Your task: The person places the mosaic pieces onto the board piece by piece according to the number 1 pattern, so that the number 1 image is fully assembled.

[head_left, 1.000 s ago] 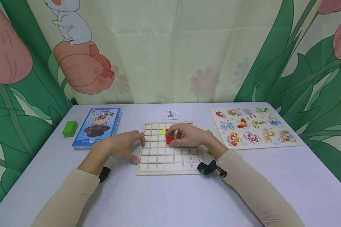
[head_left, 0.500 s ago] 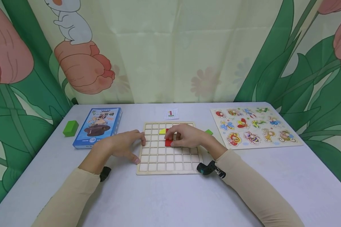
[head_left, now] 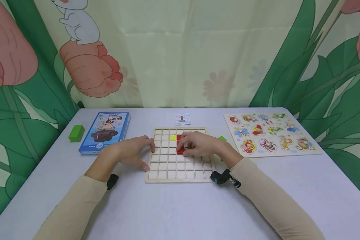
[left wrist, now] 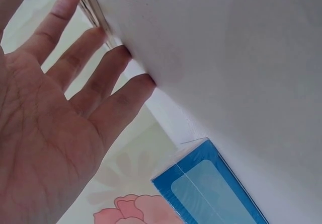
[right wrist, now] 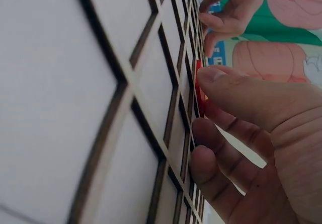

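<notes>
A wooden grid board (head_left: 162, 166) lies on the table in the head view. My left hand (head_left: 132, 151) rests at its left edge, thumb and fingers spread; the left wrist view shows those fingers (left wrist: 123, 100) extended along the board's side. Over the upper middle of the grid, my right hand (head_left: 199, 144) pinches a red block (head_left: 180, 151) set in the cells, partly hidden by the fingers. In the right wrist view the thumb (right wrist: 236, 90) lies against the red block (right wrist: 199, 78). A yellow piece (head_left: 172, 137) sits in a cell just left of the red.
Behind the board lies a small pattern card (head_left: 182, 119). A blue box (head_left: 105, 131) and a green block (head_left: 76, 133) stand left. Another green piece (head_left: 222, 138) shows beyond the right wrist. A picture puzzle board (head_left: 271, 136) is at the right.
The head view has shifted slightly. Both hands stay nearly in place; a little more red shows beside the right fingers now.
</notes>
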Motion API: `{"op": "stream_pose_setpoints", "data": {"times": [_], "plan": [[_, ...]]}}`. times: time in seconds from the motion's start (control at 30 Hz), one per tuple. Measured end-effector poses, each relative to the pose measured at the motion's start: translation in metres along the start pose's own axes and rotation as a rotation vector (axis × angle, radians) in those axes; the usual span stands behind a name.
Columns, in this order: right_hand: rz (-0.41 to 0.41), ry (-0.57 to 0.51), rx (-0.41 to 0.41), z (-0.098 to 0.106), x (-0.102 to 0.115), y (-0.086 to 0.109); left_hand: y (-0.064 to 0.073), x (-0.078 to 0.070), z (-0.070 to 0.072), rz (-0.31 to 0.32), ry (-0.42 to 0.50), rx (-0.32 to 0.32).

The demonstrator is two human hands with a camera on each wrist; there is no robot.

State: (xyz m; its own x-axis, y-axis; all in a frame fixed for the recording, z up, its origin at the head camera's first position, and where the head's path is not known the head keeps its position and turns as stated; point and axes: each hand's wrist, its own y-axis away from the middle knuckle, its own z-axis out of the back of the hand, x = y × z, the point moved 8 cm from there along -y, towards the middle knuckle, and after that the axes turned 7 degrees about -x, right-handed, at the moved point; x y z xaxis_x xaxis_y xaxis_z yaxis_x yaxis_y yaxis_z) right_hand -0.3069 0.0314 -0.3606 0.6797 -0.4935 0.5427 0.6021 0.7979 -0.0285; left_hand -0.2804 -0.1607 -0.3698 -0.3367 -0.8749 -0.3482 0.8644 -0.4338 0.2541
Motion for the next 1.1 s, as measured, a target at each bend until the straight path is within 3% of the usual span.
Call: {"op": "stream_pose_setpoints", "data": {"times": [0.17, 0.27, 0.53, 1.1], "plan": [[-0.058, -0.067, -0.001, 0.007, -0.003, 0.009, 0.0, 0.0, -0.001, 0.001, -0.003, 0.003], [-0.084, -0.051, -0.024, 0.013, -0.004, 0.016, 0.0, -0.001, -0.002, -0.001, -0.002, 0.005], [-0.088, -0.05, -0.11, 0.037, -0.004, 0.037, -0.001, -0.002, -0.002, 0.011, -0.008, 0.0], [-0.11, -0.057, -0.217, 0.06, -0.024, 0.078, 0.003, -0.001, 0.0, 0.018, 0.054, -0.009]]}}
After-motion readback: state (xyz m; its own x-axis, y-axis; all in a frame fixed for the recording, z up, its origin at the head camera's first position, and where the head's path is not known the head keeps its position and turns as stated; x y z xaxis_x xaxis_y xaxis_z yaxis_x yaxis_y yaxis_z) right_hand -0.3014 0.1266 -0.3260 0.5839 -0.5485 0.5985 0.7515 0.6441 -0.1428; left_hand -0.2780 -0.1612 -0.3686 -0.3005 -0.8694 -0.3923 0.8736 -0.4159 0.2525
